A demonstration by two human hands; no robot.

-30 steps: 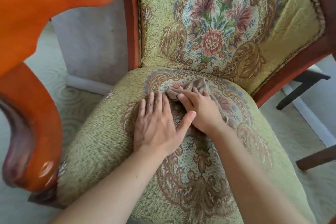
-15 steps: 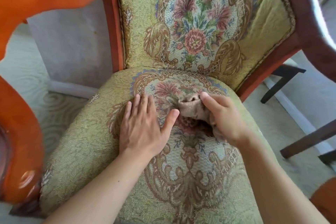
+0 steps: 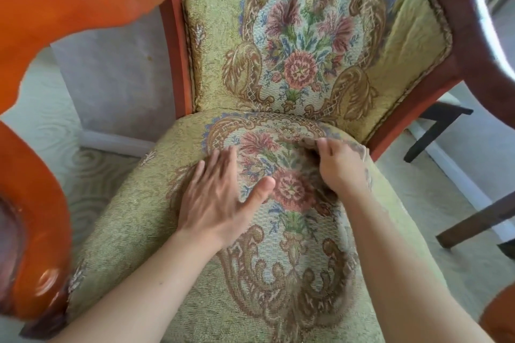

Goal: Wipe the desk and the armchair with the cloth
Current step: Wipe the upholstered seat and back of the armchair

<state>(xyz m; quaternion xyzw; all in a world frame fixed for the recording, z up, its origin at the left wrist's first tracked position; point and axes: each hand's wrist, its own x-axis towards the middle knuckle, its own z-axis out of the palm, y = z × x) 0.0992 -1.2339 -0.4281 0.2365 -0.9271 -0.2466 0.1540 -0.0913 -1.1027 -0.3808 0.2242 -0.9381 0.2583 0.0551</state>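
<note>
The armchair has a green floral seat, a matching backrest and glossy orange-brown wooden arms. My left hand lies flat on the middle of the seat, fingers spread, holding nothing. My right hand is at the seat's back right, close to the backrest seam, fingers curled down on the beige-brown cloth. Only a small bunched bit of cloth shows at the fingertips; the hand hides the remainder.
The left armrest curves close on the left, and the right armrest runs overhead at the right. Dark wooden furniture legs stand on the pale carpet to the right. A grey wall with white skirting lies behind.
My right hand has slid the cloth from the seat's middle toward the back right edge. My left hand stays flat on the seat, and the two hands are now apart.
</note>
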